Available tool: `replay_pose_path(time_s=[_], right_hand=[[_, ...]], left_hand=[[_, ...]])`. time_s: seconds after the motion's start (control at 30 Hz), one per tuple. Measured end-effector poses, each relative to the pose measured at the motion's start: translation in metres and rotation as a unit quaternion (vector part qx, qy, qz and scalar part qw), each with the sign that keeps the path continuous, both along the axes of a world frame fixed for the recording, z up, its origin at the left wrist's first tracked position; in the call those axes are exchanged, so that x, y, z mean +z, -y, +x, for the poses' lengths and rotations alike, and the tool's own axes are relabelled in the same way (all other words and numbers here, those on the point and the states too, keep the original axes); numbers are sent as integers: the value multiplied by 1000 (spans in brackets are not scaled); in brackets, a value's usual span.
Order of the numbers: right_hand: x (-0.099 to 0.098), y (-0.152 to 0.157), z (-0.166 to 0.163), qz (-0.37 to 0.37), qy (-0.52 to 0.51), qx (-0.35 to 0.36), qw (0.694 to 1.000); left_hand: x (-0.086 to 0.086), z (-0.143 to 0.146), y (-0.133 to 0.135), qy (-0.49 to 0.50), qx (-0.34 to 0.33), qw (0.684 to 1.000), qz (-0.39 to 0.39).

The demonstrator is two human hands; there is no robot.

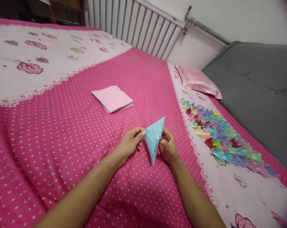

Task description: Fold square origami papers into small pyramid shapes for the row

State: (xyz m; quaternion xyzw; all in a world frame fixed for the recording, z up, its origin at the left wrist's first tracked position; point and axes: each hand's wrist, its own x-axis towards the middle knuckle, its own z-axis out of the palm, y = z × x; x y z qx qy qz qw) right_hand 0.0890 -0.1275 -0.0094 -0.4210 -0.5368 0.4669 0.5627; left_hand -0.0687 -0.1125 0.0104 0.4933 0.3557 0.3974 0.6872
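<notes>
A light blue folded paper point(153, 136), triangular with crease lines and a point toward me, is held up over the bed between both hands. My left hand point(132, 141) pinches its left corner between thumb and fingers. On the opposite side, my right hand point(168, 145) grips the right edge, its fingers partly hidden behind the paper. Beyond my left hand lies a stack of square paper sheets point(113, 98), pink on top, with other colours showing at the edge.
Rows of small folded paper pieces point(219, 133) in many colours stand at the right. A pink satin pillow point(197, 80) lies by the grey headboard point(254, 76). Pink dotted bedding point(69, 126) spreads underneath, and a white radiator point(134, 23) stands behind the bed.
</notes>
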Motion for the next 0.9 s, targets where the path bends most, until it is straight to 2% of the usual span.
replay_pose_path(time_s=[0.7,0.9], right_hand=[[4,1,-2,10,8,-2,1000],[4,-1,-2,36,19,-29,999]], left_hand=[[-1,-1,-1,24,12,1000,-14],[-1,4,2,-30,31,999,8]])
